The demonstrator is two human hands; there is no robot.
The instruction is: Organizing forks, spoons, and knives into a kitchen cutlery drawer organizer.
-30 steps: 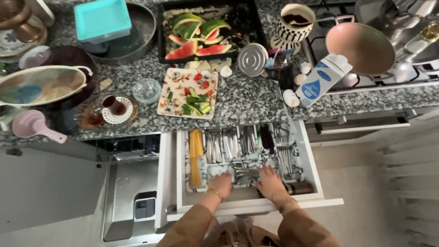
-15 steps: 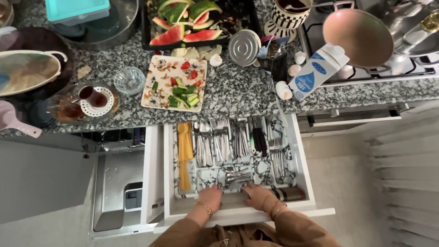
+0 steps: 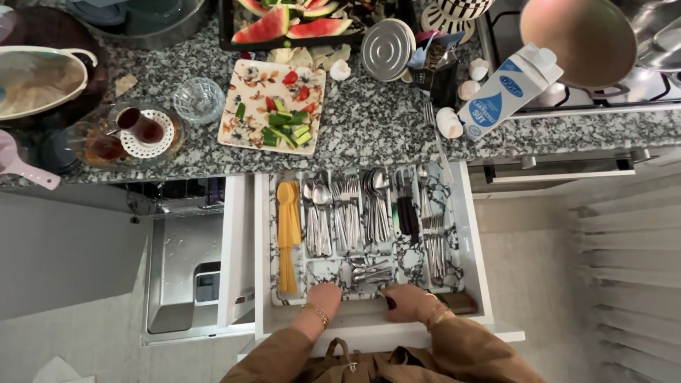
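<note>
While both hands rest at the 6 o'clock edge of the cutlery tray (image 3: 272, 234), we keep the left hand (image 3: 323, 296) steadying it, fingers together and empty. The right hand (image 3: 410, 301) curls beside the small spoons (image 3: 370, 272); whether it grips anything, we cannot tell. Lift pieces singly.

My one camera sits on my head, looking nearly straight down. The open cutlery drawer (image 3: 369, 234) fills the middle at moderate range, the table (image 3: 369, 128) lies toward 12 o'clock, and my sleeves enter at 6 o'clock.
</note>
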